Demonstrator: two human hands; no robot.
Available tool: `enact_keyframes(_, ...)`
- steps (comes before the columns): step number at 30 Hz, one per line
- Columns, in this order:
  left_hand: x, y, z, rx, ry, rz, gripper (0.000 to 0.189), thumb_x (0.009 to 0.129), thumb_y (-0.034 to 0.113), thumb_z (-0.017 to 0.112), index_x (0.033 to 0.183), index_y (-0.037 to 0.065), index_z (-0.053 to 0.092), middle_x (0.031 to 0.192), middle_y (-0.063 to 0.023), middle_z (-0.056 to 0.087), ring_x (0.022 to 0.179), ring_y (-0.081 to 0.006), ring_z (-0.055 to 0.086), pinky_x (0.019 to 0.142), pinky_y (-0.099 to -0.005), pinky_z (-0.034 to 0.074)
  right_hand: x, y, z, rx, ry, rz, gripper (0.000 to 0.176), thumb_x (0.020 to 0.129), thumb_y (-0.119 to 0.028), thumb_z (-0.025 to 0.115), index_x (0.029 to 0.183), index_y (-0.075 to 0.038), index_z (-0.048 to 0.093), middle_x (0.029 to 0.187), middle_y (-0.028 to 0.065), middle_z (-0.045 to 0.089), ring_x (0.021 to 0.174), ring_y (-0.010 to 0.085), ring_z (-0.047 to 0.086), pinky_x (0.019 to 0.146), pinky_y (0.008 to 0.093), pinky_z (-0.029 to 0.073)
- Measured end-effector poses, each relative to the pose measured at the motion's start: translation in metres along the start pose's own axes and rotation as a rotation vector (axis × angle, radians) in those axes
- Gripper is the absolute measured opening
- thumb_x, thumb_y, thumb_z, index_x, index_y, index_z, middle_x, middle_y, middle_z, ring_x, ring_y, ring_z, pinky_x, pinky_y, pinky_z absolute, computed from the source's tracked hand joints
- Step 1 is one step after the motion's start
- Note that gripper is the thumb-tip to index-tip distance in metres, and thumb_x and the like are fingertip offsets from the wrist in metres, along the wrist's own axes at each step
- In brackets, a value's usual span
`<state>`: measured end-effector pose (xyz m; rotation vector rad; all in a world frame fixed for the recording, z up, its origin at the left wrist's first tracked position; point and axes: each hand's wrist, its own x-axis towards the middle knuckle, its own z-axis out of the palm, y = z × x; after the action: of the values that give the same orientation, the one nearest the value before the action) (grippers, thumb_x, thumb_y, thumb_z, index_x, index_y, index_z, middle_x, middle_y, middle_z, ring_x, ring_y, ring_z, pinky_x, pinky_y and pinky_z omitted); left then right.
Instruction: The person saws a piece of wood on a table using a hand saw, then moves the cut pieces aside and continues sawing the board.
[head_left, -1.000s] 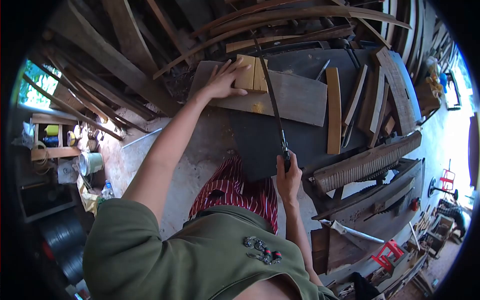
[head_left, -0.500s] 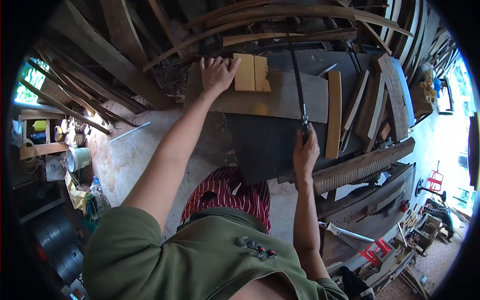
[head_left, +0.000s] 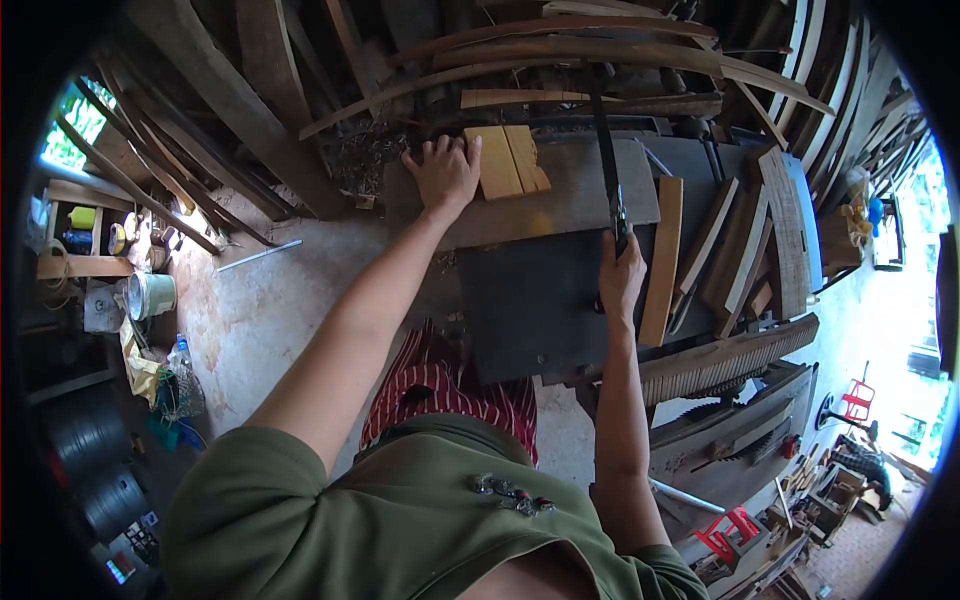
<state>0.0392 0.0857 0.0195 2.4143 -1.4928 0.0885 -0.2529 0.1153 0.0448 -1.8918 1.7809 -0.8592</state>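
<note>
Two light yellow wood pieces (head_left: pixel 497 163) lie side by side on a wide brown board (head_left: pixel 580 205), which rests on a dark table (head_left: pixel 520 300). My left hand (head_left: pixel 446 180) lies on the board's left part with its fingers spread, the thumb against the left edge of the yellow wood. In my right hand (head_left: pixel 622 268), fingers wrapped round its black handle, is a handsaw (head_left: pixel 607 150). The long dark blade points away from me, over the board, to the right of the yellow wood and apart from it.
Right of the board lie a yellow plank (head_left: pixel 661 262) and several narrow wood strips (head_left: pixel 744 240). Curved timbers (head_left: pixel 600 52) cross behind the table. Long boards (head_left: pixel 215 95) lean at the back left. A bucket (head_left: pixel 152 295) stands at the left, a red stool (head_left: pixel 728 535) at the lower right.
The yellow wood now sits tilted, its far end turned left. My left hand has shifted slightly right with it. The saw has moved a little right in the view and the board's angle has changed.
</note>
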Motion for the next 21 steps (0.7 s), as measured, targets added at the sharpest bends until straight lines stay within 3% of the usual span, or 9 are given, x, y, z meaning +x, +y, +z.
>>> enact_keyframes(3, 0.002, -0.003, 0.004, -0.008, -0.063, -0.01, 0.056, 0.102, 0.053, 0.033, 0.115, 0.009, 0.066, 0.115, -0.0101, 0.062, 0.117, -0.0298, 0.053, 0.107, -0.0699, 0.021, -0.005, -0.01, -0.02, 0.021, -0.134, 0.082, 0.038, 0.098, -0.022, 0.059, 0.12, 0.009, 0.057, 0.098, 0.0277, 0.067, 0.092, 0.0413, 0.067, 0.076, 0.0449, 0.052)
enact_keyframes(4, 0.003, -0.007, 0.015, -0.056, 0.03, -0.014, 0.057, 0.101, 0.054, 0.034, 0.124, 0.009, 0.059, 0.118, -0.0118, 0.061, 0.12, -0.0313, 0.051, 0.108, -0.0715, 0.018, -0.01, -0.009, -0.016, 0.043, 0.07, -0.161, 0.026, 0.099, -0.021, 0.058, 0.106, 0.004, 0.059, 0.079, 0.0216, 0.067, 0.072, 0.0389, 0.068, 0.061, 0.0441, 0.051)
enact_keyframes(5, 0.006, -0.01, 0.026, -0.104, 0.121, -0.022, 0.059, 0.099, 0.056, 0.035, 0.133, 0.01, 0.053, 0.122, -0.0134, 0.061, 0.123, -0.0328, 0.05, 0.108, -0.0731, 0.015, -0.016, -0.004, -0.019, 0.051, 0.064, -0.176, 0.026, 0.099, -0.021, 0.058, 0.106, 0.004, 0.059, 0.079, 0.0216, 0.067, 0.072, 0.0389, 0.068, 0.061, 0.0441, 0.051)
enact_keyframes(6, 0.012, -0.011, 0.033, -0.16, 0.105, -0.073, 0.063, 0.098, 0.055, 0.04, 0.144, 0.013, 0.039, 0.13, -0.0169, 0.058, 0.13, -0.0357, 0.046, 0.109, -0.0753, 0.01, -0.028, -0.025, -0.034, 0.25, -0.062, -0.017, 0.023, 0.099, -0.021, 0.058, 0.101, 0.002, 0.057, 0.074, 0.0199, 0.066, 0.068, 0.039, 0.067, 0.058, 0.0434, 0.05)
enact_keyframes(7, 0.014, -0.006, 0.027, -0.151, 0.106, -0.08, 0.063, 0.098, 0.055, 0.04, 0.144, 0.013, 0.039, 0.13, -0.0169, 0.058, 0.13, -0.0357, 0.046, 0.109, -0.0753, 0.01, -0.041, -0.04, -0.042, 0.446, -0.189, 0.151, 0.021, 0.099, -0.021, 0.057, 0.096, 0.0, 0.055, 0.07, 0.0182, 0.066, 0.063, 0.039, 0.066, 0.055, 0.0428, 0.049)
enact_keyframes(9, 0.02, 0.017, 0.002, -0.354, -0.128, -0.204, 0.059, 0.098, 0.051, 0.042, 0.144, 0.014, 0.039, 0.137, -0.0171, 0.054, 0.134, -0.0369, 0.043, 0.109, -0.0753, 0.008, -0.061, -0.048, -0.044, 0.359, -0.243, 0.106, 0.021, 0.1, -0.022, 0.056, 0.093, -0.002, 0.052, 0.067, 0.0173, 0.064, 0.059, 0.041, 0.064, 0.05, 0.042, 0.048)
enact_keyframes(10, 0.021, 0.024, 0.0, -0.245, -0.222, -0.178, 0.055, 0.099, 0.047, 0.044, 0.143, 0.015, 0.04, 0.139, -0.0171, 0.052, 0.135, -0.0368, 0.042, 0.11, -0.0753, 0.006, -0.07, -0.047, -0.039, 0.285, -0.289, 0.133, 0.022, 0.101, -0.023, 0.055, 0.095, -0.002, 0.053, 0.067, 0.02, 0.063, 0.064, 0.0422, 0.065, 0.052, 0.0438, 0.048)
enact_keyframes(14, 0.002, 0.033, 0.031, -0.202, 0.036, -0.149, 0.048, 0.099, 0.038, 0.045, 0.142, 0.016, 0.042, 0.134, -0.016, 0.053, 0.135, -0.033, 0.042, 0.111, -0.0746, 0.005, -0.094, -0.036, -0.031, 0.201, -0.321, 0.035, 0.022, 0.101, -0.023, 0.054, 0.1, -0.002, 0.05, 0.067, 0.0221, 0.062, 0.064, 0.0436, 0.064, 0.053, 0.0488, 0.047)
enact_keyframes(21, 0.002, 0.037, 0.031, -0.157, 0.035, -0.173, 0.044, 0.097, 0.033, 0.049, 0.138, 0.018, 0.047, 0.131, -0.0119, 0.053, 0.134, -0.0284, 0.042, 0.111, -0.0745, 0.008, -0.103, -0.032, -0.026, 0.123, -0.33, -0.066, 0.019, 0.1, -0.019, 0.054, 0.101, -0.001, 0.05, 0.067, 0.0215, 0.062, 0.063, 0.0426, 0.064, 0.052, 0.0482, 0.048)
